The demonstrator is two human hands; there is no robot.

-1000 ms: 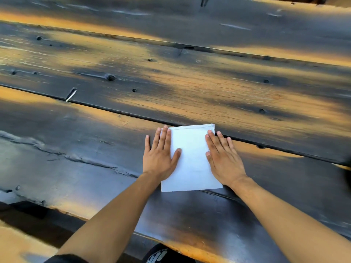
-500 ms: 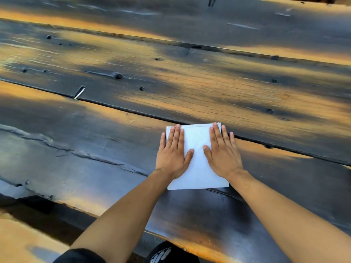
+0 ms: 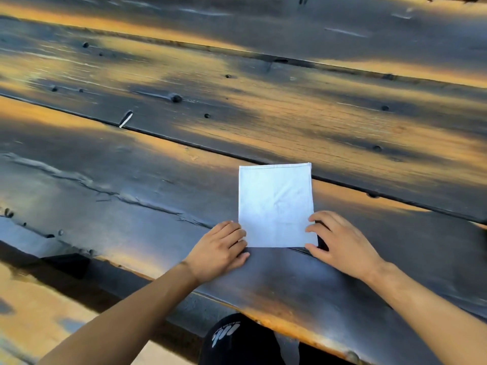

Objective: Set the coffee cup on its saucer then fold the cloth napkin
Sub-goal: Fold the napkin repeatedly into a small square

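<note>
both hands have slid from pressing flat on the folded white cloth napkin [image 3: 275, 206] to its near corners, left hand [image 3: 220, 250] and right hand [image 3: 340, 243] curled, fingertips pinching, likely starting another fold.

Person's body as seen: two bare forearms and hands, plus dark clothing at the near edge.

Left hand [image 3: 220, 250] and right hand [image 3: 340, 245] are both bare: no gloves, rings, watch or wristbands on the parts that show. Both forearms are uncovered from wrist to frame edge, with no sleeve in view on either. Fingernails are short and unpainted where visible. At the near edge, between the forearms, a black garment [image 3: 237, 341] covers what appears to be a leg or knee; it carries a white printed marking [image 3: 226, 334] in a slanted script style with a line of smaller lettering beside it, too small and blurred to read.
</note>
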